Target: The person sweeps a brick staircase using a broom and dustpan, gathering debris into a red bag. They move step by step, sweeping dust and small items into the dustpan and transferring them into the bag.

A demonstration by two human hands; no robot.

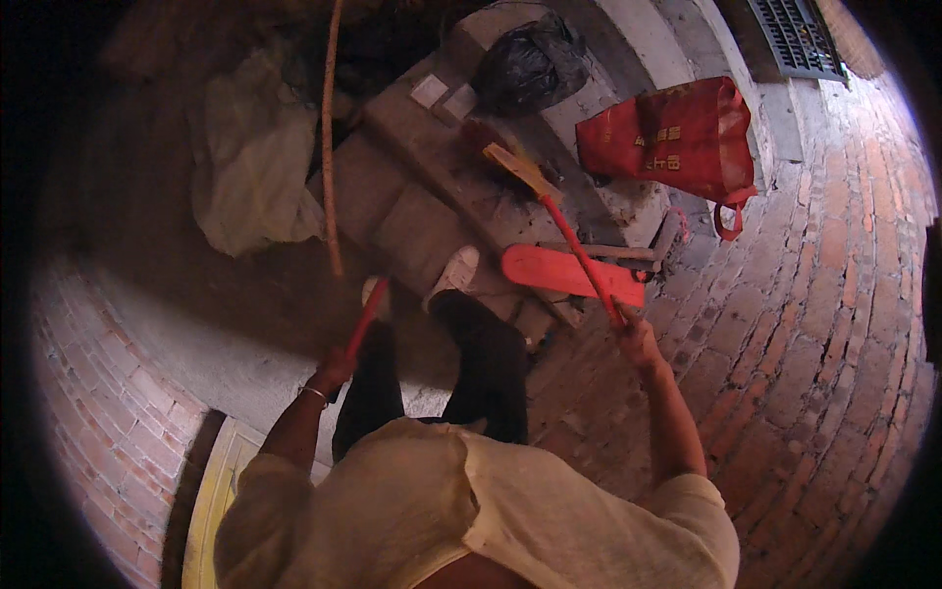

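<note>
My left hand (337,368) is closed around a red handle (366,318) that points up between my feet; what its far end joins is not clear. My right hand (639,342) grips the red handle of a broom (575,239), whose head (521,169) has a yellow-orange upper part and dark bristles. The broom head rests near the edge of a low step, below a black plastic bag. Behind the broom handle lies a flat, rounded red piece (544,271), beside a brownish bar.
A red fabric bag (666,140) bearing writing stands at the upper right, beside the black plastic bag (531,62). A pale sack (254,162) and an upright rusty rod (329,140) are at the left. Two pale blocks (441,96) lie on the step. Brick walls or paving flank both sides.
</note>
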